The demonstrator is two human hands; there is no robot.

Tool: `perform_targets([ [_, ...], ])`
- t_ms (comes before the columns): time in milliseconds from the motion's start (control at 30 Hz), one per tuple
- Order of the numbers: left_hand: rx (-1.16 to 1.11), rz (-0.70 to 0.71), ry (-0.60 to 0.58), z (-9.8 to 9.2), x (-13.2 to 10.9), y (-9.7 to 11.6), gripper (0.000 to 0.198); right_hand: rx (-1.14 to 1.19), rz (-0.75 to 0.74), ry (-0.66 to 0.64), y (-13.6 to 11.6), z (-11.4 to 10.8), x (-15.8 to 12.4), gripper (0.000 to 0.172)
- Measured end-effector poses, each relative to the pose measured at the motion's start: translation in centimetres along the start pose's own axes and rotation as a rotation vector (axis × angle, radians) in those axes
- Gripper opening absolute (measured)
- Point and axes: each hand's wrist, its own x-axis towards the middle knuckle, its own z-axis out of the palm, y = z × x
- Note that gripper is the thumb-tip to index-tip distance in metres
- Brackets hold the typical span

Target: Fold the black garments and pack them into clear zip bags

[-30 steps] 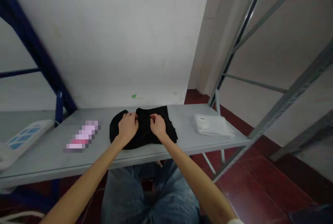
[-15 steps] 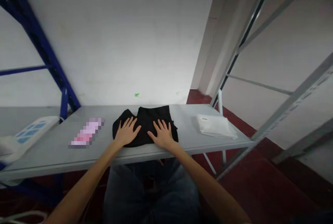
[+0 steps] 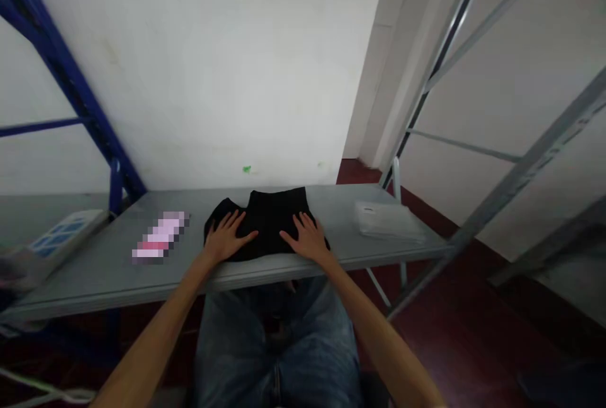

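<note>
A black cloth item (image 3: 274, 218) lies spread on the grey shelf top (image 3: 189, 275), near its front edge. On the cloth's left part rests my left hand (image 3: 228, 239), palm down with its fingers spread. My right hand (image 3: 307, 239) lies flat on the right part, fingers apart, its thumb pointing toward the left one. Neither hand grips the fabric. The cloth's far edge shows beyond my fingers, with a notch left of its middle.
A blurred-out pink and white item (image 3: 163, 234) lies left of the cloth. White flat plastic bags (image 3: 388, 222) are stacked at the right. At far left is a white box-like object (image 3: 61, 244). Blue (image 3: 71, 79) and grey (image 3: 430, 86) metal frames flank the shelf.
My right hand has shifted slightly right across the cloth, while my left hand stays about where it was. The cloth's right edge looks smoother. The camera view has shifted a little.
</note>
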Motion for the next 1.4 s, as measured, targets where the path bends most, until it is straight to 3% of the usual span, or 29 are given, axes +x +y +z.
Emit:
perform_targets([
  [233,-0.072,-0.028,0.014,-0.7,0.2,0.1,0.091,0.047,0.021,0.039,0.3,0.2,0.3,0.085],
  [567,0.026,0.019,-0.019,0.2,-0.2,0.2,0.09,-0.061,0.019,0.125,-0.5,1.3,-0.1,0.081],
  [800,0.142,0.11,-0.103,-2.1,0.4,0.9,0.085,-0.081,0.024,0.053,-0.6,0.8,-0.1,0.089],
  [900,0.185,0.177,0.009,-3.7,1.0,2.5,0.072,-0.079,0.025,0.076,-0.8,0.2,0.5,0.087],
  [1000,0.17,0.188,0.235,-4.4,2.1,4.7,0.059,-0.084,0.004,0.123,-1.6,-0.6,2.1,0.078],
  [1067,0.128,0.217,0.316,-4.1,3.3,5.9,0.055,-0.075,-0.028,0.12,-2.3,-0.8,3.8,0.073],
  [1133,0.097,0.269,0.313,-3.0,4.8,6.6,0.055,-0.065,-0.056,0.11,-2.9,-0.6,5.5,0.069],
  [1233,0.045,0.273,0.211,-0.6,6.9,6.2,0.056,-0.066,-0.07,0.108,-2.9,0.4,7.7,0.067],
  [1400,-0.087,0.16,0.03,2.4,8.9,3.6,0.069,-0.069,-0.029,0.12,-0.8,2.3,8.8,0.066],
])
